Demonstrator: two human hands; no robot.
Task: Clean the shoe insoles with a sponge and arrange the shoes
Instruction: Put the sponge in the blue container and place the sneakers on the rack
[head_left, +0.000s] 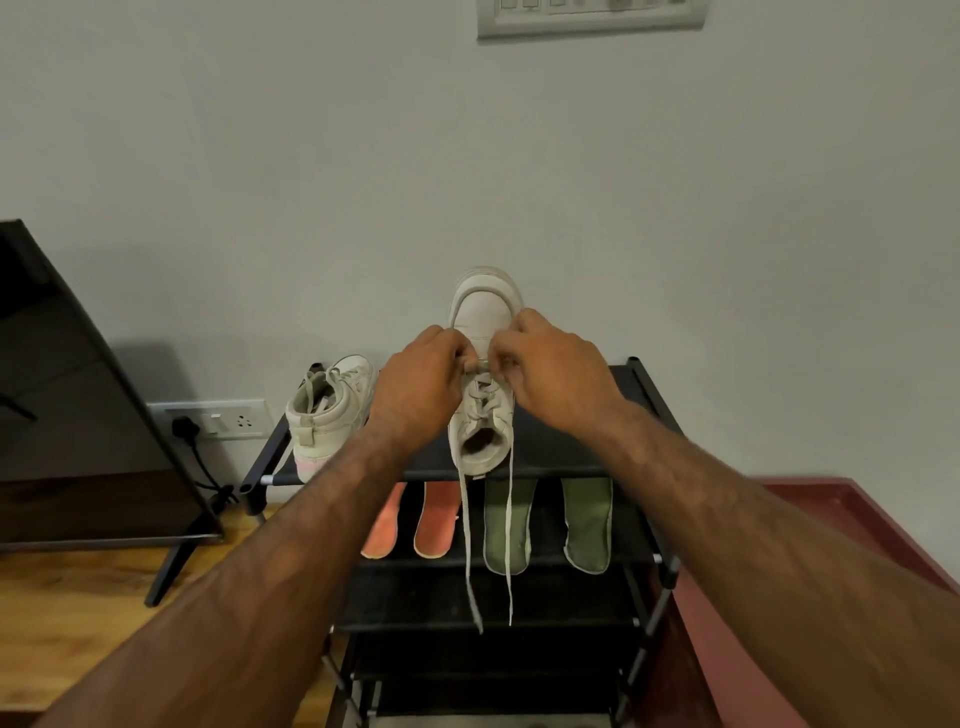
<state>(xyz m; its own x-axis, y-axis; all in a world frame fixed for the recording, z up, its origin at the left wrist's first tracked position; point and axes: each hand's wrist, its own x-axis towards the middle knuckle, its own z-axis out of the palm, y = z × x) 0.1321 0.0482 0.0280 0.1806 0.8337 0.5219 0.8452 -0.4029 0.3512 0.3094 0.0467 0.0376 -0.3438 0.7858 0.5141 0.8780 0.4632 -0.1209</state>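
A white sneaker (485, 312) stands on the top shelf of a black shoe rack (571, 452), toe toward the wall. My left hand (421, 379) and my right hand (550, 374) both pinch its laces (483, 400) near the tongue. Two loose lace ends (470, 545) hang down over the rack's front. A second white sneaker (327, 410) sits at the shelf's left end. On the shelf below lie two orange insoles (434, 519) and two green insoles (506, 525). No sponge is in view.
A dark cabinet (78, 389) stands at the left on a wooden floor (62, 623). A wall socket with a plugged cable (208, 418) is behind the rack. A reddish surface (857, 525) lies to the right. A switch panel (592, 15) is high on the wall.
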